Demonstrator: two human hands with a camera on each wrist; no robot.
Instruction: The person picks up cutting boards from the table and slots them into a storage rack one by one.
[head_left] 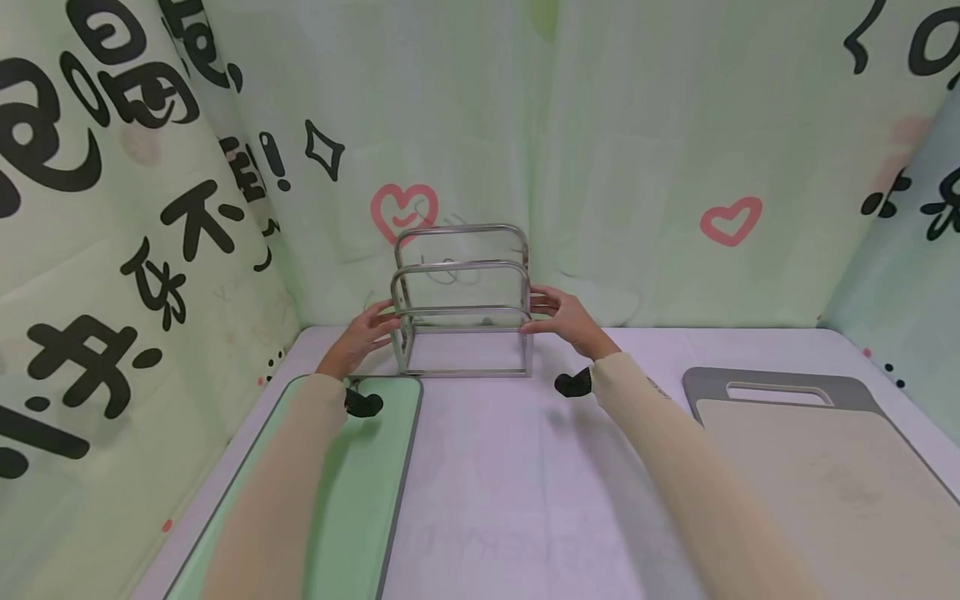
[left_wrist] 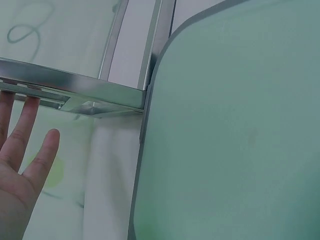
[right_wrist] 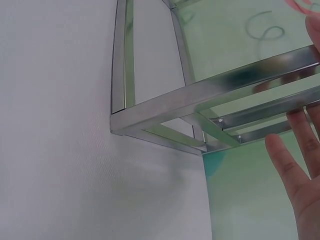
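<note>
A silver metal rack [head_left: 465, 311] with several upright loops stands at the back of the table, in the middle of the head view. My left hand [head_left: 369, 333] holds its left side and my right hand [head_left: 566, 319] its right side. In the left wrist view, fingertips of the left hand [left_wrist: 20, 165] meet the lower side bars of the rack [left_wrist: 75, 82]. The right wrist view has the right hand [right_wrist: 302, 185] partly cut off, with fingertips on the rack's bars [right_wrist: 150, 112] and the thumb near the upper one.
A green cutting board [head_left: 375, 483] with a grey edge lies at the left, under my left forearm. Another board, beige with a grey handle end [head_left: 780, 387], lies at the right. Printed curtains [head_left: 622, 167] hang behind and at both sides of the white table [head_left: 510, 500].
</note>
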